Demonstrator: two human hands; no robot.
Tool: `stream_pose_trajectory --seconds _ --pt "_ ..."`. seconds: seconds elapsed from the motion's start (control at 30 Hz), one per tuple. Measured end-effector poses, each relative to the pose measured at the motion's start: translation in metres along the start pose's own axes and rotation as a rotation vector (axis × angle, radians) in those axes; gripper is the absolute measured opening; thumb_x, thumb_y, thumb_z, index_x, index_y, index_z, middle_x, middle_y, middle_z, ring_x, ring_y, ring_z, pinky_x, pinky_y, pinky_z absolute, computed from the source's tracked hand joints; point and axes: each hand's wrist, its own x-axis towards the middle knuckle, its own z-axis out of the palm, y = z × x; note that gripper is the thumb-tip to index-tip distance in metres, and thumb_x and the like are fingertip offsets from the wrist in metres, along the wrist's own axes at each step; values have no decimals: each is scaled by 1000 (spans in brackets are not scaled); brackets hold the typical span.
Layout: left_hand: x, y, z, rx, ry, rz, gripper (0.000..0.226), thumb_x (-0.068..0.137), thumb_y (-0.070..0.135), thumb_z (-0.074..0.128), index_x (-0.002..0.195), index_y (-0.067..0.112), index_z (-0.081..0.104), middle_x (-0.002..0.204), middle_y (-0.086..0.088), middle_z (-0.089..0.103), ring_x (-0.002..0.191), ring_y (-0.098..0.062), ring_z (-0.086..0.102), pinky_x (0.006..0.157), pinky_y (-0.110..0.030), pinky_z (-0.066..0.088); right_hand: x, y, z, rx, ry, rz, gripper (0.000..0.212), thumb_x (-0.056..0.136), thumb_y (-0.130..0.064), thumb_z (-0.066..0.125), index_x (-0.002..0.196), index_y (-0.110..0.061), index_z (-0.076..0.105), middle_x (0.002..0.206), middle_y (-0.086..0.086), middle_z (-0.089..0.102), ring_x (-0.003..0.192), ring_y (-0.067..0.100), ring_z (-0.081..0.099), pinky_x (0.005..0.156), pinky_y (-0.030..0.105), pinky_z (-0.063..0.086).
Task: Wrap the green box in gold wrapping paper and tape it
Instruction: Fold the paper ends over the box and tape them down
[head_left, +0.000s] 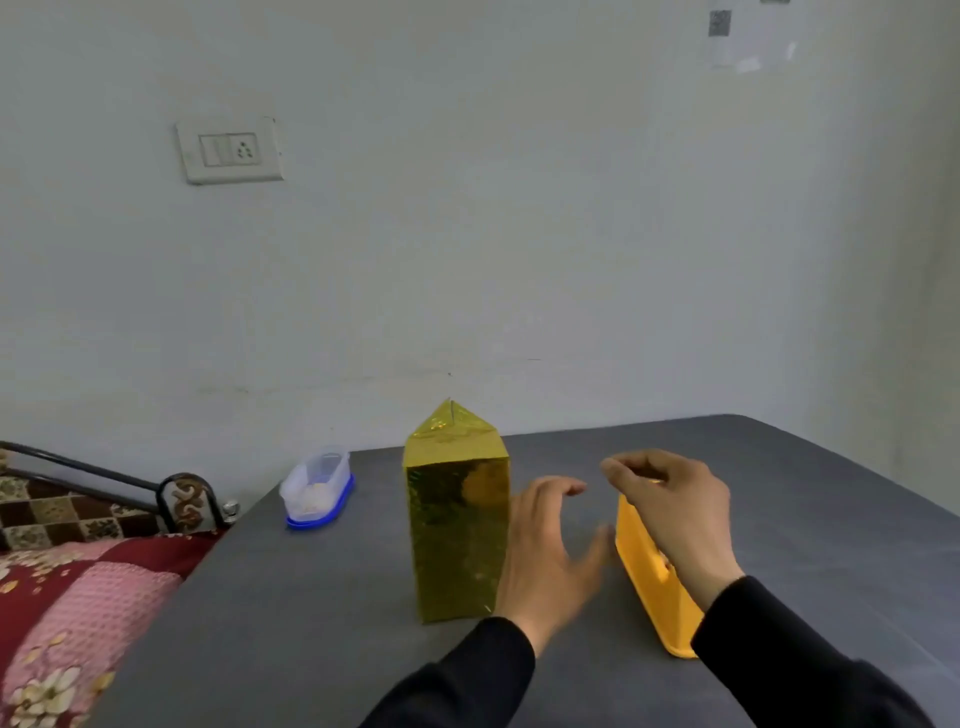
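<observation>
Head view, box: the green box (457, 525) stands upright on the grey table (291, 597), near its middle, fully covered in gold wrapping paper (451, 431); none of the green shows. The paper at the top is folded up into a peaked point.
Head view, left hand: the left hand (545, 551) hovers just to the right of the wrapped box, fingers spread and relaxed, thumb out to the side, holding nothing. Whether its fingertips touch the paper cannot be told.
Head view, right hand: the right hand (675, 514) hangs above the yellow container (649, 587), fingers curled inward with thumb and forefinger close together; whether they pinch anything is too blurred to tell.
Head view, yellow container: it sits on the table to the right of the box, partly hidden by the right wrist and black sleeve (789, 665).
Head view, surroundings: a clear tub with a blue lid (318, 488) rests on the table's far left part; a patterned bedspread (67, 597) lies left of the table; a wall socket (229, 149) is mounted above.
</observation>
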Motion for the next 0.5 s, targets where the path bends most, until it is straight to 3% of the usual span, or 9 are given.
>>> stream_pose_trajectory --seconds 0.13,0.17,0.23,0.33,0.5 --pt "-9 -17 50 80 -411 -169 98 77 73 68 156 36 25 162 18 22 149 -7 16 123 -39 24 -13 46 -38 -371 77 62 18 84 -51 72 85 -33 75 120 -15 67 113 14 63 84 29 50" --pt "-9 -20 55 104 -441 -163 100 77 75 66 158 37 23 165 19 18 150 -8 15 123 -41 22 -13 53 -42 -430 42 115 23 85 -53 71 92 -32 75 126 -11 65 117 17 62 85 31 49" --pt "-14 -24 70 110 -470 -132 90 84 75 59 158 38 25 165 22 18 150 -8 18 122 -41 23 -12 67 -54 -427 -52 301 34 84 -56 70 100 -26 75 118 -3 67 109 21 64 86 36 55" --pt "-27 -33 79 105 -479 -91 83 89 79 48 158 42 22 165 26 17 149 -5 21 122 -38 24 -13 72 -59 -137 -200 636 36 84 -54 76 99 -21 73 111 1 64 99 21 63 73 44 63" --pt "-30 -33 81 187 -493 -25 73 95 74 39 159 45 20 165 30 8 149 -4 22 118 -39 24 -9 59 -60 62 -261 773 45 84 -32 84 118 -10 64 126 6 55 114 31 56 84 55 61"
